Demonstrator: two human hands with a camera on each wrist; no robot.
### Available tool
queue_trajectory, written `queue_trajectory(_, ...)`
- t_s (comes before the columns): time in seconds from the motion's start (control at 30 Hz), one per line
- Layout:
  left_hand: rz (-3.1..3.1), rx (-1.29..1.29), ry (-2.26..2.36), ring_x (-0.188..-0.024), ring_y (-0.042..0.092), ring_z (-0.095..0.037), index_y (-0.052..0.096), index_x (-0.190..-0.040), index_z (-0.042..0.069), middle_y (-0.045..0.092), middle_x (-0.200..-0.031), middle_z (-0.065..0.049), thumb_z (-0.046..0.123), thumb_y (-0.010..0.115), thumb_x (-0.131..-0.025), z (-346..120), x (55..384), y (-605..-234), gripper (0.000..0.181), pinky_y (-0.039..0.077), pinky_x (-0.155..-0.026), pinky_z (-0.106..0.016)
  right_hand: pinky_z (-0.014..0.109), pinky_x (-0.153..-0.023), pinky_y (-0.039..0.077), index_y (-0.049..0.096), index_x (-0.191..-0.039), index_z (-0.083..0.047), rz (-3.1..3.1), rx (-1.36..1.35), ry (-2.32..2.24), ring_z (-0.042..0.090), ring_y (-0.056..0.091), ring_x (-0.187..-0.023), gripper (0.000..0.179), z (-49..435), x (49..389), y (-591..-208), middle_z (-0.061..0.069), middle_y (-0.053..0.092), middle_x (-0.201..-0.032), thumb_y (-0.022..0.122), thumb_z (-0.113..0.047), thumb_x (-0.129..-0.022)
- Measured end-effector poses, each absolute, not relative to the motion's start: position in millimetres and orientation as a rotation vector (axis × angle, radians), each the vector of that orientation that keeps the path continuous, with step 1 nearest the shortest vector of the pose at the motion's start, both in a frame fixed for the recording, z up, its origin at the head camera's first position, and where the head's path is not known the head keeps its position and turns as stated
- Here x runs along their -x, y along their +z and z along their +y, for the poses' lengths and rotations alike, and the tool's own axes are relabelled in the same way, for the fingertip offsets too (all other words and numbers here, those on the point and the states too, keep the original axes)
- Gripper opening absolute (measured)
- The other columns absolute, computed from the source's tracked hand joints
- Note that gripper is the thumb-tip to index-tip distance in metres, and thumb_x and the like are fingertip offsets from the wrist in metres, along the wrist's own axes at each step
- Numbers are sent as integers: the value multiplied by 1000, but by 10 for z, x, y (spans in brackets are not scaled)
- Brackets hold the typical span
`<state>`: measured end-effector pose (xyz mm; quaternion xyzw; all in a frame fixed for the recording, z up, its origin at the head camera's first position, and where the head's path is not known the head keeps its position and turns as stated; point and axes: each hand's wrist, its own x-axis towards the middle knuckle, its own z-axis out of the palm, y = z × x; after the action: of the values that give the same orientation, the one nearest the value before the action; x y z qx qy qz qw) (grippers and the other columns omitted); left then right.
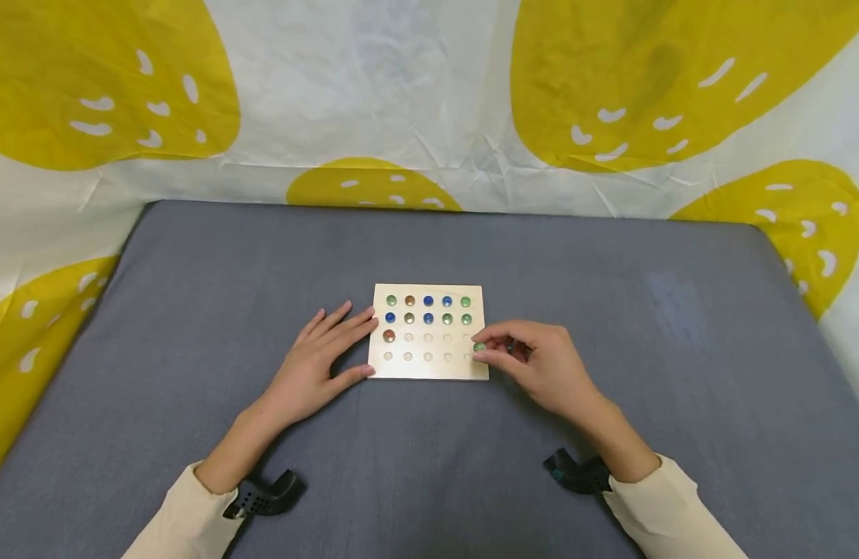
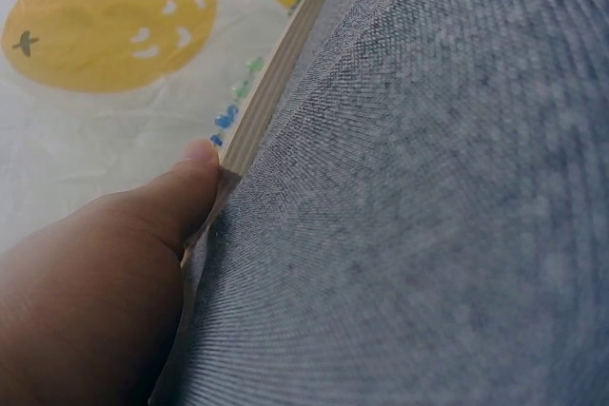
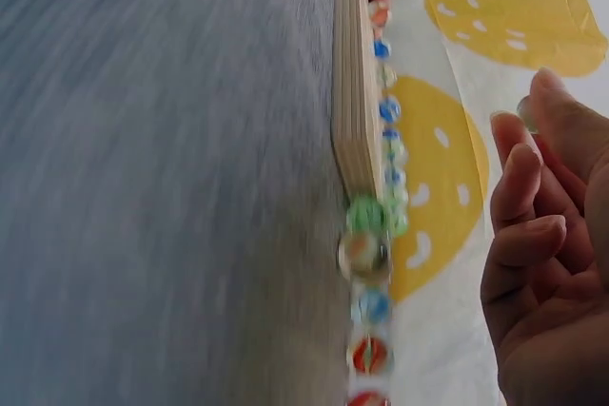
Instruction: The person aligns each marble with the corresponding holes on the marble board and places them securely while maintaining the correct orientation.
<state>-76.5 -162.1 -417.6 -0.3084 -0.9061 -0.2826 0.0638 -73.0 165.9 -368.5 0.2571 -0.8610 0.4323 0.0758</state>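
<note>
A pale wooden board [image 1: 429, 371] with rows of round hollows lies on the grey cloth. Green, blue and brownish marbles fill its two far rows; one reddish-brown marble [image 1: 389, 336] sits at the left end of the third row. My left hand [image 1: 310, 373] rests at the board's left side, fingers spread, fingertips on its edge and thumb at the near left corner. Between thumb and fingertips, my right hand [image 1: 541, 365] pinches a green marble [image 1: 479, 347] over the board's right edge. In the right wrist view that marble [image 3: 526, 113] is partly hidden by the fingers.
Several loose marbles [image 3: 369, 354], some red, one blue, show past the board's end in the right wrist view; the right hand seems to hide them in the head view. A white curtain [image 1: 373, 93] with yellow shapes hangs behind the cloth-covered table [image 1: 261, 256].
</note>
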Motion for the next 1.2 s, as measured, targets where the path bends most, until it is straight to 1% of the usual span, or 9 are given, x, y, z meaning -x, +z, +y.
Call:
queue_trajectory(0.37,-2731,935,-853,-141,24,-29,46,-144,15,39,-149,-1,36,69,-87,-1611,773,-4171,65,11,-112,-54,23,-46,36,76,-95,-12,-2539,-665,1481,13,44,-53,15,1309,787,-3738,-10,63,-79,78,-16,-81)
queue_trajectory(0.6,-2732,933,-848,-141,24,-30,46,-144,15,39,-149,-1,37,68,-88,-1611,771,-4169,64,11,-112,-54,24,-51,42,75,-95,-9,-2548,-635,1456,10,49,-59,15,1087,783,-3786,-8,60,-75,78,-15,-81)
queue_trajectory(0.93,-2740,927,-839,-141,24,-29,46,-144,16,39,-149,0,37,69,-88,-1614,772,-4167,64,12,-112,-54,21,-48,38,73,-92,-9,-2483,-523,1456,9,47,-54,16,843,780,-3927,-6,58,-69,81,-9,-78)
queue_trajectory(1.2,-2730,927,-842,-141,25,-29,47,-143,15,40,-149,0,37,69,-88,-1610,768,-4176,63,12,-112,-54,21,-49,40,73,-88,-8,-2469,-564,1389,6,47,-55,15,766,768,-3993,-5,57,-68,82,-10,-76)
